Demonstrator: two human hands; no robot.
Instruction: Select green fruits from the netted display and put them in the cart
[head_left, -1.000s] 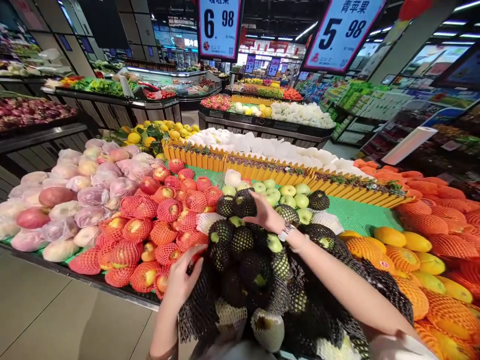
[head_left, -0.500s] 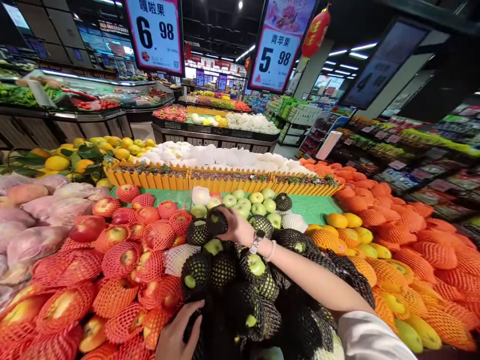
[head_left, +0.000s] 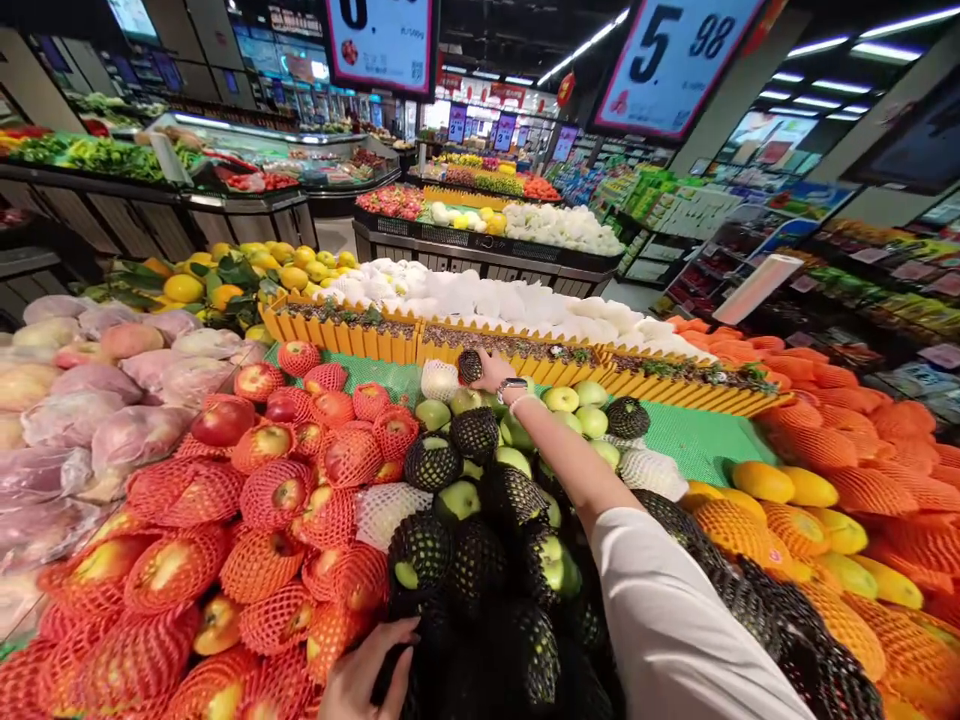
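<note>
My right hand (head_left: 491, 372) reaches far over the pile with its fingers closed around a green apple in a black foam net (head_left: 470, 367). It is just in front of the yellow picket-style planter (head_left: 517, 350), beside an apple in a white net (head_left: 439, 381). Below that arm lie bare green apples (head_left: 561, 399) and several more in black nets (head_left: 421, 551). Low in the view, my left hand (head_left: 369, 668) rests at the border between red and black nets, thumb and forefinger apart. Its other fingers are hidden, and the dark gap shows nothing clearly held.
Apples in red nets (head_left: 289, 495) fill the left, with bagged pinkish fruit (head_left: 90, 400) beyond. Mangoes (head_left: 761, 481) and orange-netted fruit (head_left: 892, 480) lie on the right. White-wrapped fruit (head_left: 480, 295) sits behind the planter. Price screens (head_left: 667, 60) hang overhead.
My right hand has moved forward, away from me, with the black-netted apple, toward the planter. My left hand stays low by the pile. The view has shifted, tilting down slightly.
</note>
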